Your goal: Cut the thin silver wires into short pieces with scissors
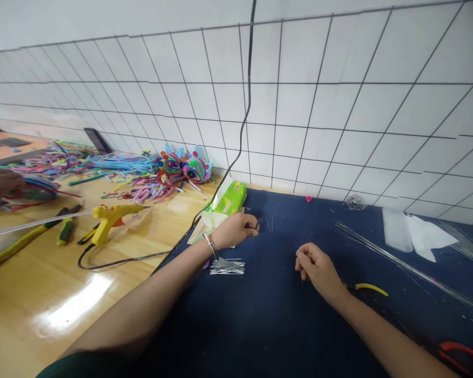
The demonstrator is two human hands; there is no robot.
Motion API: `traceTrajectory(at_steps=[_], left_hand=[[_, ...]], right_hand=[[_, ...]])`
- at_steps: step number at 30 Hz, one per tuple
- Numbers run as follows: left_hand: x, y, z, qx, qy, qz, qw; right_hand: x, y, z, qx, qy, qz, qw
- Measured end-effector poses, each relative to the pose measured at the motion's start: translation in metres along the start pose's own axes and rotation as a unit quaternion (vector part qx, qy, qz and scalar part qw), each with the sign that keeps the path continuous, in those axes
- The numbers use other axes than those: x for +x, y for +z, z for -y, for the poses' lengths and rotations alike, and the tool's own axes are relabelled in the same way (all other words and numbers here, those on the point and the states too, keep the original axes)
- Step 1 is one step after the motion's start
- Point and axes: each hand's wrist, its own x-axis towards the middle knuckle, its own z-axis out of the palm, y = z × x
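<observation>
My left hand (236, 230) reaches over the dark blue mat, thumb and fingers pinched together. Something thin and small shows at its fingertips, too small to name. Just right of them lie a few short wire pieces (271, 226). Below the bracelet (211, 245) on my left wrist is a pile of short straight silver wires (227, 268). My right hand (317, 268) is closed above the mat's middle, its fingers curled in; a faint thin line shows under the fingertips. Beside that wrist lies a tool with a yellow handle (372, 289), partly covered.
Long wires (402, 262) and white paper (429, 239) lie at right, a red-handled tool (463, 354) at lower right. A green tissue pack (233, 198) stands behind my left hand. Leftward are a yellow glue gun (112, 218), colourful pipe cleaners (118, 164) and another person's hand (2, 188).
</observation>
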Motion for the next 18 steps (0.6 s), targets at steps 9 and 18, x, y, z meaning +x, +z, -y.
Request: traceTrajectory(at_steps=[9, 18], left_hand=[[0.011, 0.018, 0.021, 0.155, -0.088, 0.012, 0.984], [0.003, 0.013, 0.016, 0.197, -0.090, 0.024, 0.976]], right_hand=[[0.000, 0.002, 0.003, -0.032, 0.000, 0.025, 0.999], [-0.001, 0.002, 0.003, -0.041, -0.006, 0.028, 0.999]])
